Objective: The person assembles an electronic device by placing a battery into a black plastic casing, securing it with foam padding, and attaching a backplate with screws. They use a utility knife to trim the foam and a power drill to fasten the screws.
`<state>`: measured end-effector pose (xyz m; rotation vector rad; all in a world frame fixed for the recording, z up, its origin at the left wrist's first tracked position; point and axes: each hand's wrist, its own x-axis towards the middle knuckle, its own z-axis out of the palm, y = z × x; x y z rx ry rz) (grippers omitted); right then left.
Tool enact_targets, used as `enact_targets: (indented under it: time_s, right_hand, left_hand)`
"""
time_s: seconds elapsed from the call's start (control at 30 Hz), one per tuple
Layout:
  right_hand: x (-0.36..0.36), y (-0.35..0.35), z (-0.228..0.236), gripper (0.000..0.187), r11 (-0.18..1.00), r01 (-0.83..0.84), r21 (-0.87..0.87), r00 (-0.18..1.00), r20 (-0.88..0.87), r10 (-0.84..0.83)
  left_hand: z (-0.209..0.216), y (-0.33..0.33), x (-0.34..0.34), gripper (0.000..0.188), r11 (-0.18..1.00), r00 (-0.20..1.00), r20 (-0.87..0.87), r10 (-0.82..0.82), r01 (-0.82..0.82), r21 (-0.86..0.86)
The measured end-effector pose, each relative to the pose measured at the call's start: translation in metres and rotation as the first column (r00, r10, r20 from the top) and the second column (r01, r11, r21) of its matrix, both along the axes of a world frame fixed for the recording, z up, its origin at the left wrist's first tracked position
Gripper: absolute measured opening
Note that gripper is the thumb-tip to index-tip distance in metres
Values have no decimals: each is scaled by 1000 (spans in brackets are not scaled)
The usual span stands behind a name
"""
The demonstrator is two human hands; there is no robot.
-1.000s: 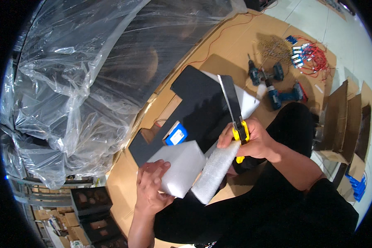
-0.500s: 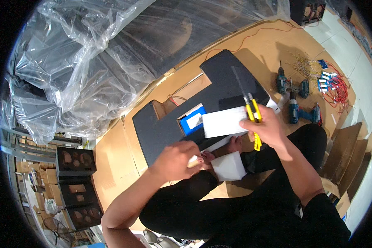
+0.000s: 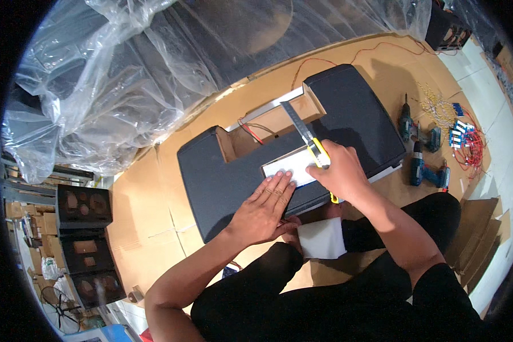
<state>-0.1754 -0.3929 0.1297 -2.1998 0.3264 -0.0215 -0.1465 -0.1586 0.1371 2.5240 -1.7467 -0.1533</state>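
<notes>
Before me lies a black box-like cabinet [image 3: 208,194] with a notch in its far side and a rectangular opening near its middle. A white foam piece [image 3: 296,166] lies over that opening, a thin strip of blue showing below it. My left hand [image 3: 259,212] rests flat on the foam's left end, fingers stretched out. My right hand [image 3: 345,174] grips a yellow utility knife [image 3: 319,151], its long blade out and pointing away over the cabinet, the thumb by the foam's right end. Nearer me, a thicker white foam block [image 3: 323,239] sits by my feet.
Right of the cabinet are a cordless drill [image 3: 405,121], another drill [image 3: 418,165] and a bundle of red wires [image 3: 473,149]. Cardboard [image 3: 148,211] covers the floor. Clear plastic sheeting [image 3: 119,68] hangs at the far left, black boxes with cut-outs [image 3: 84,214] below it.
The white foam piece went from my right hand down onto the opening. My left hand moved up and right and flattened onto it. The knife tilted left. The view shifted.
</notes>
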Motion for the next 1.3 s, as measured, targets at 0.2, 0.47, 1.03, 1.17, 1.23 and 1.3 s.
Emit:
enact_targets:
  time_s: [0.2, 0.47, 1.03, 1.17, 1.23, 1.3]
  right_hand:
    - [1, -15, -2, 46, 984, 61, -169, 985, 167, -32]
    - [-43, -66, 3, 34, 894, 380, 238, 924, -50, -379]
    - [-131, -98, -28, 33, 812, 460, 359, 875, -30, -483]
    - [-134, -99, -36, 33, 839, 446, 312, 887, -31, -460]
    - [-136, -101, -49, 34, 861, 440, 256, 888, 19, -459]
    - [-138, -107, -60, 34, 905, 386, 181, 918, 15, -395]
  left_hand:
    - [9, -14, 4, 73, 999, 994, 101, 41, -42, 2]
    - [6, -42, 8, 92, 999, 999, 28, 36, -36, -6]
    - [6, -64, 7, 105, 962, 988, -25, 151, -141, 235]
    - [4, -69, 0, 109, 962, 981, 6, 194, -191, 194]
    - [2, -71, 1, 113, 965, 982, 21, 187, -188, 180]
    - [0, -71, -1, 117, 967, 985, 7, 173, -172, 186]
